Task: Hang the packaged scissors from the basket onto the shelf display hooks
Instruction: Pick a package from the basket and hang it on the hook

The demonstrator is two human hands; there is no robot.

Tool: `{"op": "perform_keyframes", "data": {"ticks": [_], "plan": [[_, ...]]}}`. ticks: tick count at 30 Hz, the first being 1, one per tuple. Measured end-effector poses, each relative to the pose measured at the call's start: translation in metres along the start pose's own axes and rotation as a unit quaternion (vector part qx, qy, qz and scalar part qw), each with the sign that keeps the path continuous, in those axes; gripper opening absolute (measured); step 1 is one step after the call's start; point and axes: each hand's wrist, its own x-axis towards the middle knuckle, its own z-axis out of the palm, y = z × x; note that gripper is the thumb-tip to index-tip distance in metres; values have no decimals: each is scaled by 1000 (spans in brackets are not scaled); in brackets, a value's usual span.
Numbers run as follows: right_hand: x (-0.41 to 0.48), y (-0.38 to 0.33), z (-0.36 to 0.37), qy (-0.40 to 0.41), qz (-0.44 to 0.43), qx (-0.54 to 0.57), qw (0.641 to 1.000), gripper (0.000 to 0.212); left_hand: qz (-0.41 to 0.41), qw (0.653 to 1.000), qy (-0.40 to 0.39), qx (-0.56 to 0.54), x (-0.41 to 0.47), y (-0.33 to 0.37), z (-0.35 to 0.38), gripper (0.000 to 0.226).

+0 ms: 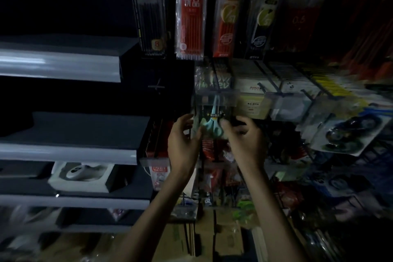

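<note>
Teal handles down, left hand [182,136] and right hand [244,135] pinching packaged scissors [211,122] at the sides: keep level. Align hang hole with hook [216,83]; push fully back.

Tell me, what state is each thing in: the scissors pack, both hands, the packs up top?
packaged scissors: upright, held between both hands; whether hooked, cannot tell.
left hand: grips the pack's left edge.
right hand: pinches its right edge.
red pen pack: hanging.
</note>
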Motion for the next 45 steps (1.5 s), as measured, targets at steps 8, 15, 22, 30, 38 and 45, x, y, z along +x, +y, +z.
{"op": "perform_keyframes", "data": {"ticks": [8, 15, 22, 30, 38, 45], "plan": [[-41, 2, -44, -81, 234, 395, 885, 46, -23, 998, -56, 6, -62, 26, -30, 26], [-64, -9, -45, -166, 325, 528, 767, 38, -35, 956, -290, 1, -143, 65, -69, 31], [-79, -33, -50, -136, 371, 568, 722, 34, 14, 952, -299, 58, -149, 62, -93, 30], [-98, -25, -77, -237, 188, 454, 838, 13, -92, 964, -224, -107, -142, 59, -102, 26], [-95, 4, -70, -281, 50, 353, 891, 21, -160, 946, -219, -177, -132, 46, -92, 18], [-74, 18, -64, -269, 24, 324, 907, 14, -70, 977, -174, -101, -106, 48, -80, 23]]}}
